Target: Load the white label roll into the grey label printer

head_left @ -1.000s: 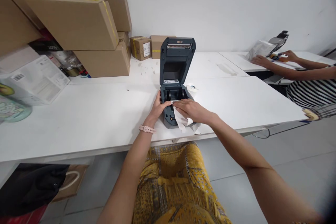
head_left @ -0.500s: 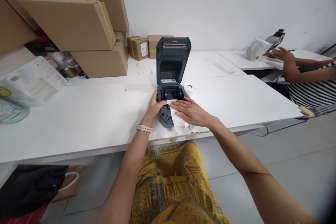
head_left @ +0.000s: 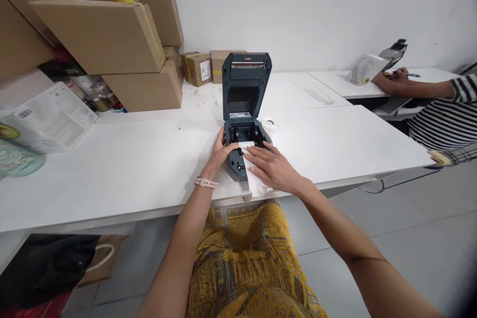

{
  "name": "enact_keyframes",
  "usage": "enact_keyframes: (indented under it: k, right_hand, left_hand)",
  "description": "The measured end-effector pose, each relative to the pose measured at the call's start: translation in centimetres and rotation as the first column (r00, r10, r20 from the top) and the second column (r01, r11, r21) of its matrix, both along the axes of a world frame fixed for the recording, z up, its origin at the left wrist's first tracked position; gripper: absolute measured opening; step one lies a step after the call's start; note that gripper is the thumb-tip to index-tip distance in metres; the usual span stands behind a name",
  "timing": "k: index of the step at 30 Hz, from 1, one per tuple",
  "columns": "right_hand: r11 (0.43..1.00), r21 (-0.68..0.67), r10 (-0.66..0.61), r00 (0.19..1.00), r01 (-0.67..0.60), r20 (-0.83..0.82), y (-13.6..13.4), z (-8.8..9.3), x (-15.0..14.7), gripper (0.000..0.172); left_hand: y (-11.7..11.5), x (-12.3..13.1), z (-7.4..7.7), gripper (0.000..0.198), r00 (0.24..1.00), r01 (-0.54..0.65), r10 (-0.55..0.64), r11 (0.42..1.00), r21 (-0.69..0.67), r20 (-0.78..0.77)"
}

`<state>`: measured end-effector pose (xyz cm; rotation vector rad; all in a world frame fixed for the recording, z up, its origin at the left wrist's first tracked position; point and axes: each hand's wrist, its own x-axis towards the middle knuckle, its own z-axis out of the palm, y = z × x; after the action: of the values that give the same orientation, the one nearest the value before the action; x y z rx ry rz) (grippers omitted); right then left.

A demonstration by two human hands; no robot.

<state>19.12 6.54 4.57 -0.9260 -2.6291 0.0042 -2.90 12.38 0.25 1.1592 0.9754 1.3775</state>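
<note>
A dark blue label printer (head_left: 244,109) stands on the white table (head_left: 149,169) with its lid raised upright. A strip of white paper (head_left: 255,184) runs from its bay forward over the front edge. My left hand (head_left: 220,151), a pink watch on the wrist, wraps around the printer's left front side. My right hand (head_left: 272,166) lies flat on the paper with fingers stretched out, fingertips at the bay's front edge.
Stacked cardboard boxes (head_left: 112,39) fill the back left, with a white packet (head_left: 48,119) beside them. A small tape roll (head_left: 269,122) lies right of the printer. At the far right a person in a striped top (head_left: 443,119) works at another table.
My right hand has slid along the paper toward the printer bay. The person at the right has pulled their arms back onto their table. The camera shifted slightly.
</note>
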Motion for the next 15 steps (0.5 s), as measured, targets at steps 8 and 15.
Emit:
enact_keyframes:
  k: [8, 15]
  right_hand:
    - [0.996, 0.022, -0.089, 0.991, 0.091, -0.100, -5.0, -2.1, -1.0, 0.056]
    - [0.993, 0.033, -0.103, 0.952, 0.117, -0.288, -8.7, -4.3, -1.9, 0.072]
  left_hand:
    - [0.2, -0.2, -0.3, 0.088, 1.000, 0.008, -0.008, 1.000, -0.004, -0.012]
    - [-0.1, -0.6, -0.7, 0.082, 0.997, -0.058, 0.055, 0.996, -0.069, -0.054]
